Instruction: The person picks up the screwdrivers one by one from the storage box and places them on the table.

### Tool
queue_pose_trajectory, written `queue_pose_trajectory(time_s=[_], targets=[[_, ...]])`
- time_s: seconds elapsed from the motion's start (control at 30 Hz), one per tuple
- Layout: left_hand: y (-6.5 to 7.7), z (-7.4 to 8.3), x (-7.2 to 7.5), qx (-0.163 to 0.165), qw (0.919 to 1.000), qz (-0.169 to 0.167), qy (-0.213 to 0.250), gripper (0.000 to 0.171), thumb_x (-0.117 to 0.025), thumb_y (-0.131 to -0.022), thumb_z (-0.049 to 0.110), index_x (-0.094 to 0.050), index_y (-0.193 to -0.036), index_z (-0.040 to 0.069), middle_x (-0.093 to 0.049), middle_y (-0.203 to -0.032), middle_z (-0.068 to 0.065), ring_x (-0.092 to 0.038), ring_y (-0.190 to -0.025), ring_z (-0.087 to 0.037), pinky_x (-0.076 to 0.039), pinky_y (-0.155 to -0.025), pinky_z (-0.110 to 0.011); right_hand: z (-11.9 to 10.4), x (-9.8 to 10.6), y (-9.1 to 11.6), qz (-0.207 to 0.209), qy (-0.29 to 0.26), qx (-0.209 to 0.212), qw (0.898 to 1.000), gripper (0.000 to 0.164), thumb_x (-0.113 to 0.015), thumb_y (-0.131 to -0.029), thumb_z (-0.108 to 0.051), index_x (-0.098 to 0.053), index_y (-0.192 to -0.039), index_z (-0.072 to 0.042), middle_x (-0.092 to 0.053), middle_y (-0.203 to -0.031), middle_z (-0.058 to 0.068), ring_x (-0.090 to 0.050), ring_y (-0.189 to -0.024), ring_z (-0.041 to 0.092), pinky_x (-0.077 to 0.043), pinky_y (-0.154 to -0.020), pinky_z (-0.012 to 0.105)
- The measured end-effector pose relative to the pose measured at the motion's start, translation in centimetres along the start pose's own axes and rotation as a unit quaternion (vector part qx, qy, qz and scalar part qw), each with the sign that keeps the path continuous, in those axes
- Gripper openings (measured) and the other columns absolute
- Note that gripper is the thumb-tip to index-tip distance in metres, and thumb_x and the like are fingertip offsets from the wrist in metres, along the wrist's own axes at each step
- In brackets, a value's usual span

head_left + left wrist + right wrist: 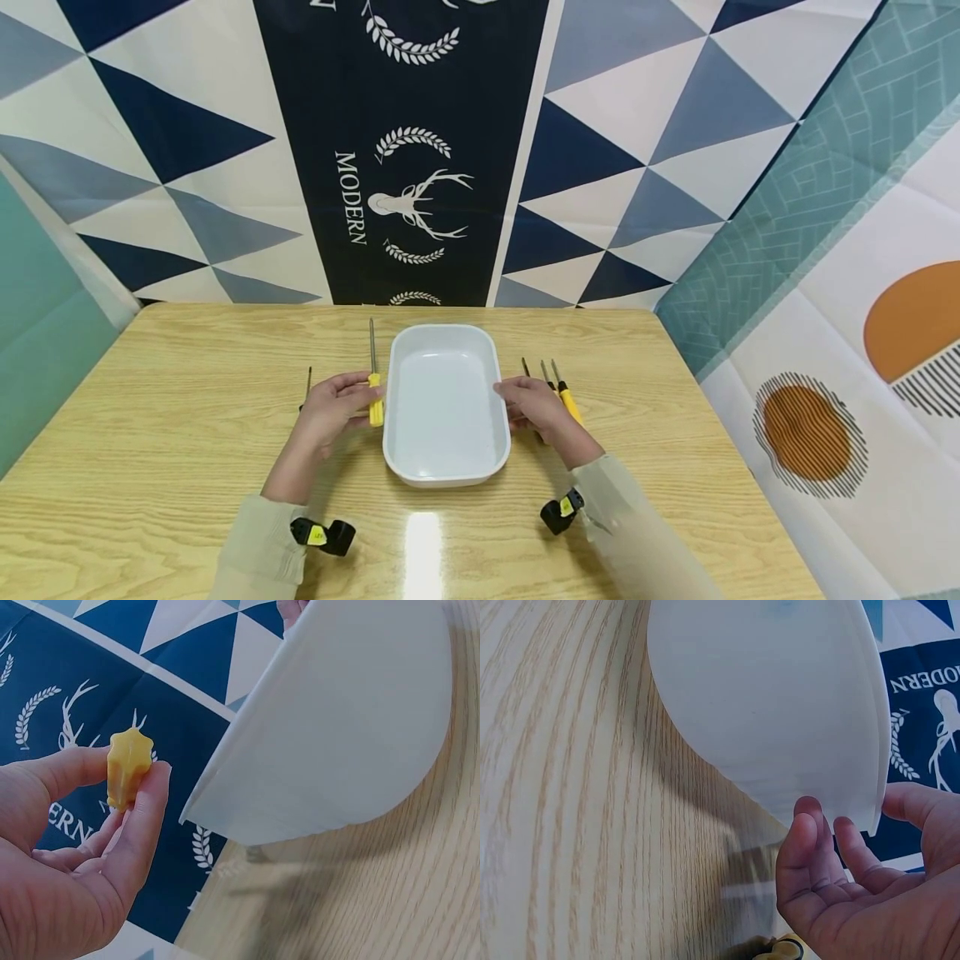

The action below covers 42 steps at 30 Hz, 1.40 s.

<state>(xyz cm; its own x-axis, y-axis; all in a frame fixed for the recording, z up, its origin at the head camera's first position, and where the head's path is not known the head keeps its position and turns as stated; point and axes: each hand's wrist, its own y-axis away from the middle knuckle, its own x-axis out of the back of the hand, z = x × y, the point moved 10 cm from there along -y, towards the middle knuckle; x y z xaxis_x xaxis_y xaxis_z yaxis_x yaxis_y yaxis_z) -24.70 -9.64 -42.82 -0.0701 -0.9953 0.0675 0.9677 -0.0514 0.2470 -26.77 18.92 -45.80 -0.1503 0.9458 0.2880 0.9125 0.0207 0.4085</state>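
Observation:
My left hand (328,410) pinches the yellow handle of a screwdriver (376,402) just left of a white rectangular tray (447,481). The screwdriver's metal shaft points toward the far edge of the table. In the left wrist view, the handle's ribbed yellow end (130,754) sits between thumb and fingers, apart from the tray's wall (330,735). On the other side, my right hand (536,406) grips the tray's right rim, thumb on the rim and fingers under it, as the right wrist view shows. Nothing lies inside the tray.
Right of the tray lie a yellow-handled tool (571,405) and two more thin-shafted tools, partly hidden by my right hand. A thin dark shaft (309,382) pokes out beyond my left hand. The wooden table (150,450) meets a patterned cloth wall (420,250) at the back.

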Motion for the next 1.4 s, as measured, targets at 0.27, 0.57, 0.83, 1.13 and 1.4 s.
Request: queue_pose_trajectory(time_s=[0.27, 0.57, 0.83, 1.13, 1.4], targets=[[0.0, -0.2, 0.3, 0.0, 1.0, 0.0, 0.002, 0.048, -0.063, -0.088, 0.016, -0.047, -0.13, -0.001, -0.059, -0.105, -0.007, -0.062, -0.076, -0.007, -0.057, -0.067, -0.024, -0.1, 0.0, 0.0, 0.001, 0.002, 0.003, 1.0, 0.039, -0.058, -0.092, -0.029, -0.056, -0.122, -0.004, -0.064, -0.092, 0.009, -0.061, -0.067, 0.014, -0.051, -0.057, 0.026], [0.0, -0.7, 0.5, 0.002, 1.0, -0.006, -0.002, 0.05, -0.062, -0.089, 0.016, -0.045, -0.132, -0.002, -0.059, -0.107, -0.008, -0.063, -0.077, -0.006, -0.057, -0.068, -0.025, 0.2, 0.0, 0.1, 0.0, -0.002, 0.0, 1.0, 0.038, -0.058, -0.092, -0.029, -0.056, -0.121, -0.004, -0.064, -0.091, 0.009, -0.061, -0.066, 0.014, -0.052, -0.059, 0.027], [-0.1, -1.2, 0.8, 0.006, 0.9998, 0.0, -0.021, 0.051, -0.062, -0.089, 0.018, -0.044, -0.133, -0.001, -0.058, -0.111, -0.013, -0.063, -0.078, -0.006, -0.057, -0.069, -0.024, 0.1, 0.0, 0.1, 0.001, -0.002, 0.002, 1.0, 0.038, -0.058, -0.092, -0.029, -0.057, -0.121, -0.005, -0.065, -0.091, 0.009, -0.061, -0.066, 0.014, -0.052, -0.06, 0.028], [0.1, -1.8, 1.4, 0.005, 0.9994, 0.006, -0.034, 0.051, -0.062, -0.09, 0.019, -0.045, -0.133, -0.002, -0.058, -0.113, -0.015, -0.062, -0.081, -0.008, -0.057, -0.07, -0.023, 0.2, 0.1, 0.2, 0.002, -0.004, -0.002, 1.0, 0.037, -0.057, -0.093, -0.029, -0.057, -0.12, -0.005, -0.065, -0.091, 0.008, -0.061, -0.066, 0.014, -0.052, -0.059, 0.027], [0.1, -2.6, 1.9, 0.015, 0.9982, 0.011, -0.057, 0.054, -0.063, -0.089, 0.022, -0.044, -0.133, -0.003, -0.058, -0.112, -0.014, -0.062, -0.079, -0.008, -0.057, -0.069, -0.024, 0.1, 0.1, 0.2, -0.003, -0.001, 0.0, 1.0, 0.037, -0.057, -0.093, -0.029, -0.057, -0.12, -0.004, -0.065, -0.09, 0.008, -0.061, -0.065, 0.013, -0.051, -0.058, 0.026]])
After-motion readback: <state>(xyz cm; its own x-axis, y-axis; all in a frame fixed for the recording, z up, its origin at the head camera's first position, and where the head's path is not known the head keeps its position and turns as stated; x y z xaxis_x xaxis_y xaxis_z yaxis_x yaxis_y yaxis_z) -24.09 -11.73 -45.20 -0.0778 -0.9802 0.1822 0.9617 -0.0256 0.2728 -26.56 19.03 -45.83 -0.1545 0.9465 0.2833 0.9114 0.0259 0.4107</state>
